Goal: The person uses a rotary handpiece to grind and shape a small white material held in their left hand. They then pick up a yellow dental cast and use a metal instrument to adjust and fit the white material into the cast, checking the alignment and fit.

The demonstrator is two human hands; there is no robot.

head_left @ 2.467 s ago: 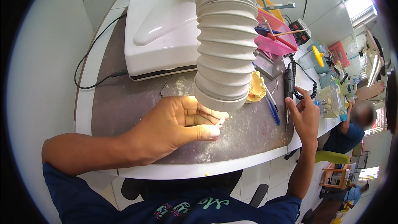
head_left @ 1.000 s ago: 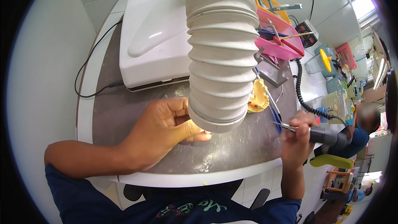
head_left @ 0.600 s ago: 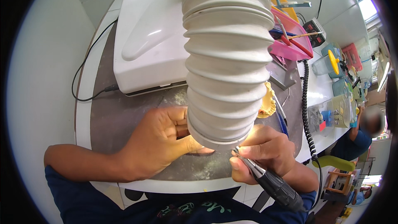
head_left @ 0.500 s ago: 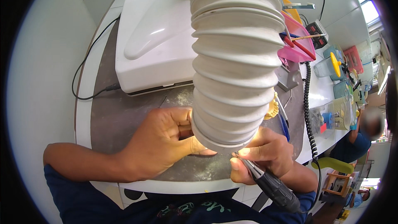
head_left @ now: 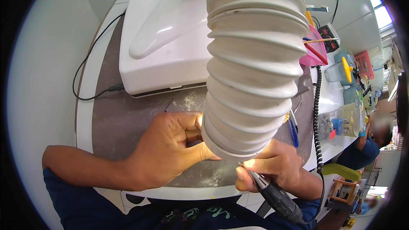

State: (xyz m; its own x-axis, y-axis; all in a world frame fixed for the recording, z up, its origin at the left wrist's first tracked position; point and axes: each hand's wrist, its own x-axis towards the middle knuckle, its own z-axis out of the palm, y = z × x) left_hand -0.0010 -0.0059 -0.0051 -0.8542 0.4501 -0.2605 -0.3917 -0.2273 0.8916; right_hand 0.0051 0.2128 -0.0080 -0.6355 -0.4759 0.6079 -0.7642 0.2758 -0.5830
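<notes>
In my right hand [head_left: 279, 162] is a black rotary handpiece [head_left: 279, 198] with a metal nose, its tip pointing up and left under the mouth of a ribbed white suction hose [head_left: 255, 72]. My left hand [head_left: 177, 142] is closed, thumb against fingers, at the hose's left side. Whatever those fingers pinch is hidden behind the hose. The handpiece tip lies close to the left fingertips, but the hose covers the spot between them. Pale dust [head_left: 213, 174] lies on the dark mat below both hands.
A white machine [head_left: 166, 38] stands behind my left hand, its black cable [head_left: 91, 60] looping left. To the right are a blue pen [head_left: 294, 132], a pink holder of tools [head_left: 317, 55], a coiled black cord [head_left: 316, 119] and clear containers [head_left: 341, 123]. Another person [head_left: 362, 149] sits at far right.
The hose has shifted a little to the right in view, hiding more of the yellowish toothed model by the pen. Both hands keep nearly the same place and grip.
</notes>
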